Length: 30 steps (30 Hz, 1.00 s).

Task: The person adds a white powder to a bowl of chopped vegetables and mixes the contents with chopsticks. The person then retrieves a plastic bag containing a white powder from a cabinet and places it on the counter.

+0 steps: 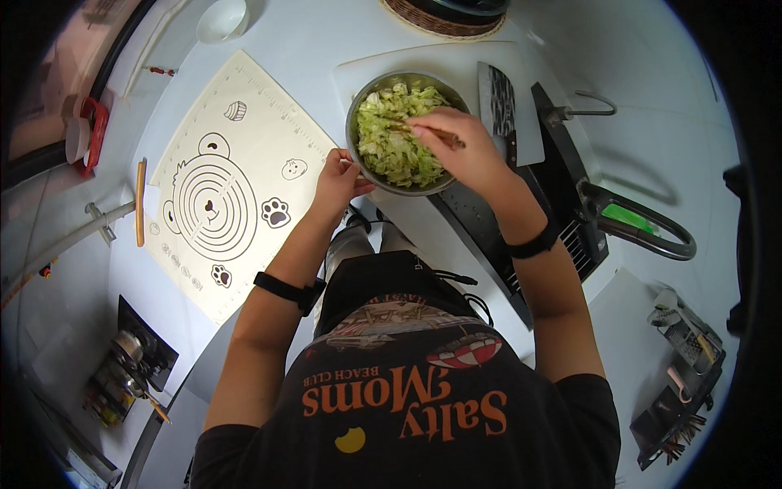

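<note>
A round metal bowl holds a heap of chopped pale-green leaves, which look like cabbage. Its far side overlaps a white cutting board. My left hand grips the bowl's lower left rim, thumb and fingers around the edge. Over the leaves, my right hand holds what look like wooden chopsticks, their tips down among the leaves. The far ends of the fingers on the right hand are partly hidden by the hand itself.
A cleaver lies on the board, right of the bowl. Beyond it is a black sink with a faucet. A printed pastry mat and a rolling pin lie left. A white bowl and wicker basket stand at the back.
</note>
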Available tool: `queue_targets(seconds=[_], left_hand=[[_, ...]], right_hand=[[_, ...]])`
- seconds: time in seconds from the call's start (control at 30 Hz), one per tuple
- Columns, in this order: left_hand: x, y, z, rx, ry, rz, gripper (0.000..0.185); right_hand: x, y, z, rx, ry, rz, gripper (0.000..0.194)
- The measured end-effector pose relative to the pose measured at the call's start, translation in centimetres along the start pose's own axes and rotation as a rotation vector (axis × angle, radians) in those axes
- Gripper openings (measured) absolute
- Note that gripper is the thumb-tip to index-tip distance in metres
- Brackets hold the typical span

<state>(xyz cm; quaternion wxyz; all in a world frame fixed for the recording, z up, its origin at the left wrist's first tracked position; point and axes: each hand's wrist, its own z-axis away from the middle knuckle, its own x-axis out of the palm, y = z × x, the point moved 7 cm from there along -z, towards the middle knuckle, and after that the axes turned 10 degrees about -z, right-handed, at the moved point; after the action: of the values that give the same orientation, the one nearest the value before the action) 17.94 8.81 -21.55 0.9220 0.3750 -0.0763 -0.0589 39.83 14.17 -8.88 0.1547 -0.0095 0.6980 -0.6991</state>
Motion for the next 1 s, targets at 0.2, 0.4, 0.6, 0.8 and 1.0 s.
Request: queue_targets(seconds=[0.2, 0.4, 0.6, 0.8, 1.0], left_hand=[[-0.2, -0.5, -0.1, -0.001, -0.02, 0.021, 0.014], [-0.3, -0.5, -0.3, -0.004, -0.039, 0.006, 0.014], [-0.3, -0.3, -0.1, -0.017, -0.044, -0.011, 0.016], [-0.2, -0.3, -0.2, -0.014, -0.036, -0.007, 0.017], [-0.3, -0.4, -0.3, -0.021, -0.026, -0.01, 0.016]], right_hand=[[-5.5, -0.4, 0.6, 0.103, 0.22, 0.013, 0.018], [-5.1, -1.6, -1.2, 0.054, 0.204, 0.172, 0.019], [-1.7, -2.1, -0.7, -0.061, -0.055, 0.104, 0.016], [1.0, -3.6, -0.4, -0.09, -0.124, 0.131, 0.015], [-1.0, 0.1, -0.9, 0.013, 0.137, 0.069, 0.015]])
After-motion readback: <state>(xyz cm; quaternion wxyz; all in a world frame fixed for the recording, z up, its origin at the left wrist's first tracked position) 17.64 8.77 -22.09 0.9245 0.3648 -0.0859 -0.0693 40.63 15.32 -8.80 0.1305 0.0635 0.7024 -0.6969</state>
